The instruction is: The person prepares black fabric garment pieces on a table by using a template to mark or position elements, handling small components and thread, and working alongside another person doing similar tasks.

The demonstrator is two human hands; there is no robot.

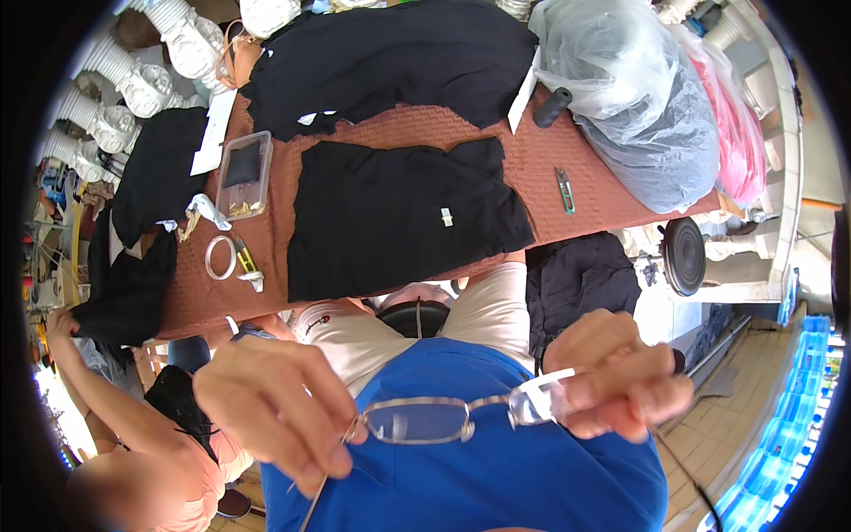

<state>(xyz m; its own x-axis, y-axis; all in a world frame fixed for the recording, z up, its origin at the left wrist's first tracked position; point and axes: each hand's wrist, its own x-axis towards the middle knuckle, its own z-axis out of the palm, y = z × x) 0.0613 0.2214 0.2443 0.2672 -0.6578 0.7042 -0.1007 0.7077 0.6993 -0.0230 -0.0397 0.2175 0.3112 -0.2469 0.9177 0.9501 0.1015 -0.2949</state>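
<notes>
A pair of thin metal-framed eyeglasses (417, 420) is held in front of my blue shirt, below the table edge. My left hand (277, 403) is closed around the frame's left end, by the hinge and temple arm. My right hand (612, 377) grips the other end, its fingers partly over the right lens. Both temple arms are unfolded and point down toward me. Beyond the hands, a black cloth piece (381, 222) lies spread on the table, with a small pale tag (447, 217) on it.
Green-handled thread snips (565, 191), a black thread spool (552, 107) and a large plastic bag (638, 115) are on the table's right side. Leftward sit a clear plastic box (259, 191), a tape roll (221, 257) and a yellow cutter (246, 262). Another person (191, 443) sits at left, handling black fabric (133, 293).
</notes>
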